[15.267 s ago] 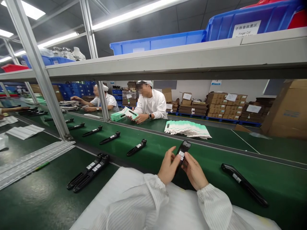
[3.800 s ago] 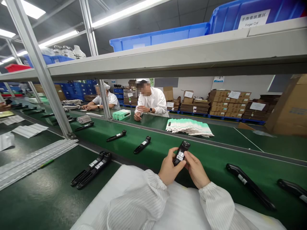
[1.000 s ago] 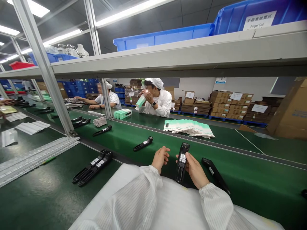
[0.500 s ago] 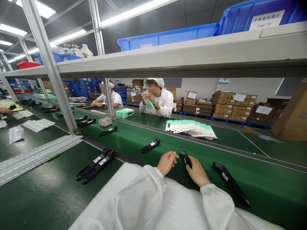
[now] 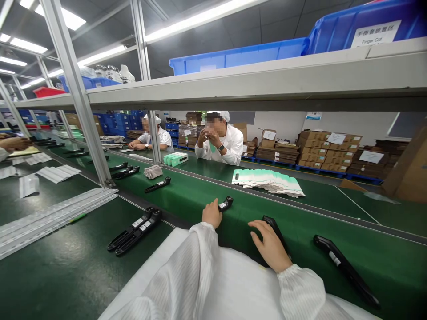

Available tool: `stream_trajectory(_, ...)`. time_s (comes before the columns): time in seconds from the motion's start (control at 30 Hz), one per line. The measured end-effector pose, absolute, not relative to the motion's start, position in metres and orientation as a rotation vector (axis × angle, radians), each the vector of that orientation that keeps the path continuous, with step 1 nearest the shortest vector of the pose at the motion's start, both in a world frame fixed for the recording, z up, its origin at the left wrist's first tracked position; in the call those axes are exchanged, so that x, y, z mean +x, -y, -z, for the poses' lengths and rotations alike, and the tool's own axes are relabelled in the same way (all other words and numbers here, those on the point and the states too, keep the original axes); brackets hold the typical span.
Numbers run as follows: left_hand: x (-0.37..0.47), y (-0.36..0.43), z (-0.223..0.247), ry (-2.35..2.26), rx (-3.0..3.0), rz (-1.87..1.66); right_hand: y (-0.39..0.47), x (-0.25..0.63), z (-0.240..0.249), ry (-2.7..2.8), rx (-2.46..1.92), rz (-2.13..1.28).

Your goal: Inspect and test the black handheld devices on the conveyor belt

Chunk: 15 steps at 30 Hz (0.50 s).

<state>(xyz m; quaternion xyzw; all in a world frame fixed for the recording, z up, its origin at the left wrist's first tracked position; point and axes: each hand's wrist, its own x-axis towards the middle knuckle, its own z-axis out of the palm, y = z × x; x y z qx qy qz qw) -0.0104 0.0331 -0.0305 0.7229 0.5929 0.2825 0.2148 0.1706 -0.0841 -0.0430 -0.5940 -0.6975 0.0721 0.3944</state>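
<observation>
The first handle (image 5: 226,204) lay on the green belt (image 5: 190,195), and your left hand (image 5: 212,214) covered its lower end; I could not tell whether the fingers gripped it. Your right hand (image 5: 271,246) was released, with its fingers spread, beside a second handle (image 5: 275,228), which it partly hid. Farther to the right lay a third handle (image 5: 347,272). On the bench (image 5: 66,262), at your left, two handles (image 5: 144,228) lay side by side. Across the belt were overlapped cartons (image 5: 268,182).

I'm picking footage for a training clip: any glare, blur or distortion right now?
Head view: ceiling tube light glares white, green worktable shows a soft sheen; head view: left hand and right hand look fairly sharp; head view: aluminium upright leans, perhaps wide-angle stretch.
</observation>
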Motion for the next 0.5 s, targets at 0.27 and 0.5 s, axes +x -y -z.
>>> stream_trajectory(0.27, 0.001, -0.021, 0.026, -1.326, 1.696, -0.755, 0.087, 0.169, 0.037, 1.764, -1.46, -0.328)
stream_trajectory(0.5, 0.018, 0.013, 0.013, -0.543, 0.755, -0.73, 0.081, 0.171, 0.037, 1.449, -1.405, -0.558)
